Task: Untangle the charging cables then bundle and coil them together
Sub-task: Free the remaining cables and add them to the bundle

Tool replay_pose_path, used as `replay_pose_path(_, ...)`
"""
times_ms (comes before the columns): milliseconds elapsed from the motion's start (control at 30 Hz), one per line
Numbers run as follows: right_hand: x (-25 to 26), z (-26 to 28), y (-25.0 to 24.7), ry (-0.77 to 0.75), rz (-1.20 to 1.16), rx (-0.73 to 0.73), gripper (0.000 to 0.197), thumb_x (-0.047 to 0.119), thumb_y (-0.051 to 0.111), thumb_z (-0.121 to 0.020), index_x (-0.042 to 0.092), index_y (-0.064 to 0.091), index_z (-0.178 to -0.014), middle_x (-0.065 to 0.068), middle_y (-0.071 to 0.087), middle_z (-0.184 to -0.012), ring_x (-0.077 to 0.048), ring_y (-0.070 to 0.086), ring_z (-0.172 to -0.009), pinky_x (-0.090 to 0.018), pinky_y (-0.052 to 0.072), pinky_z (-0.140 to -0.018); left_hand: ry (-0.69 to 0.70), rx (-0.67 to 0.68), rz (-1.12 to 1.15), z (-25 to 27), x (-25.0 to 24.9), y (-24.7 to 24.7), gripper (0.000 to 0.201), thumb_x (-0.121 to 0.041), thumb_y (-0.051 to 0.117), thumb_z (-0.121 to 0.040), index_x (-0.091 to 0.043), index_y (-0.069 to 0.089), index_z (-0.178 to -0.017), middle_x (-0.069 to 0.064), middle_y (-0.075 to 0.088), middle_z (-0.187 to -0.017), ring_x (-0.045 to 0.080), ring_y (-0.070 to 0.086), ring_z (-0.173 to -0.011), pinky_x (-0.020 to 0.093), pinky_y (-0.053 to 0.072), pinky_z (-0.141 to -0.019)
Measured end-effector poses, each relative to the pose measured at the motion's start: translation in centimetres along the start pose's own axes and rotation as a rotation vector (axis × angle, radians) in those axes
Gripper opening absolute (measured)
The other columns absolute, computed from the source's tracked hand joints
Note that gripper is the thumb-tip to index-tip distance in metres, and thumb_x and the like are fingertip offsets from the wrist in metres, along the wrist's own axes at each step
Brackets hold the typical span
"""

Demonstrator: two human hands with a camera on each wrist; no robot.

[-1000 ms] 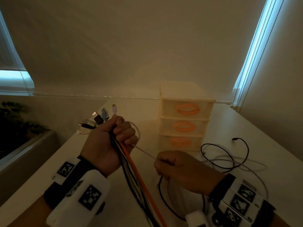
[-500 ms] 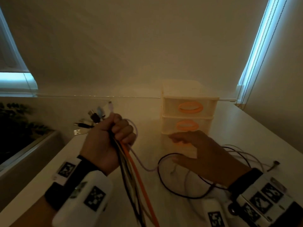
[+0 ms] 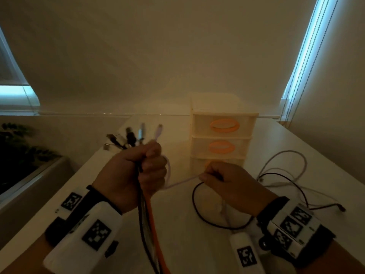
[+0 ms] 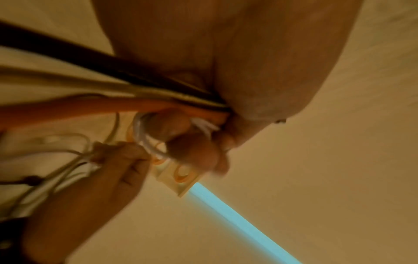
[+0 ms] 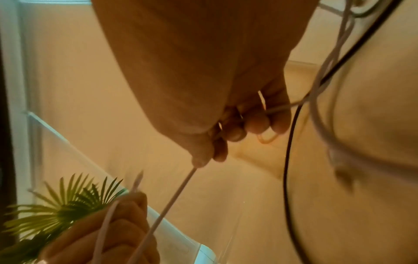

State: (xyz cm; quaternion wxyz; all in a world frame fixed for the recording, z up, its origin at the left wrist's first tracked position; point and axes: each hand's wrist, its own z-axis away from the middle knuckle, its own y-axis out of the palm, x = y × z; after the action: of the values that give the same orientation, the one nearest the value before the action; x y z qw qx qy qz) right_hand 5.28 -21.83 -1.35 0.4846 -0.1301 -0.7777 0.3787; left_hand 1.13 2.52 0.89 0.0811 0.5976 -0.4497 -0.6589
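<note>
My left hand (image 3: 146, 171) grips a bundle of charging cables (image 3: 150, 224), black, pale and orange, upright above the white table (image 3: 177, 244). Several plugs (image 3: 130, 137) fan out above the fist. The strands hang down past my wrist. A pale lilac cable (image 3: 180, 181) loops out of that fist and runs right to my right hand (image 3: 215, 177), which pinches it between thumb and curled fingers. In the right wrist view the same lilac cable (image 5: 172, 198) stretches taut from my right fingertips (image 5: 210, 151) toward the left fist. A black cable (image 3: 197, 210) loops on the table under my right hand.
A small cream drawer unit (image 3: 223, 135) with orange handles stands just behind my right hand. Loose white and black cable (image 3: 284, 175) sprawls on the table to the right. A plant (image 3: 17, 151) sits in a planter off the table's left edge. Blinds cover the windows.
My right hand, open and reaching over the loose cables half a second ago, has come back left and closed on the lilac cable. The left fist has tilted, plugs now more upright.
</note>
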Motion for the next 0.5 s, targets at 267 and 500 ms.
replay_pose_path(267, 2.4, 0.8, 0.6, -0.212, -0.179, -0.302, 0.007, 0.022, 0.070, -0.090, 0.020, 0.071, -0.083, 0.010, 0.072, -0.079, -0.005, 0.064, -0.067, -0.020, 0.050, -0.060, 0.042, -0.345, -0.202, -1.4, 4.2, 2.3, 0.039, -0.026, 0.045, -0.103, -0.004, 0.051, -0.071, 0.020, 0.066, -0.085, 0.036, 0.069, -0.093, 0.048, 0.048, -0.104)
replay_pose_path(500, 2.1, 1.5, 1.4, 0.045, -0.205, 0.172, 0.016, 0.031, 0.053, -0.101, 0.022, 0.064, -0.096, -0.002, 0.072, -0.074, -0.010, 0.064, -0.060, -0.028, 0.056, -0.062, 0.313, -0.431, 0.219, -1.8, 2.6, 1.1, 0.034, -0.029, 0.045, -0.100, -0.011, 0.050, -0.071, 0.004, 0.060, -0.074, 0.024, 0.069, -0.071, 0.031, 0.059, -0.066)
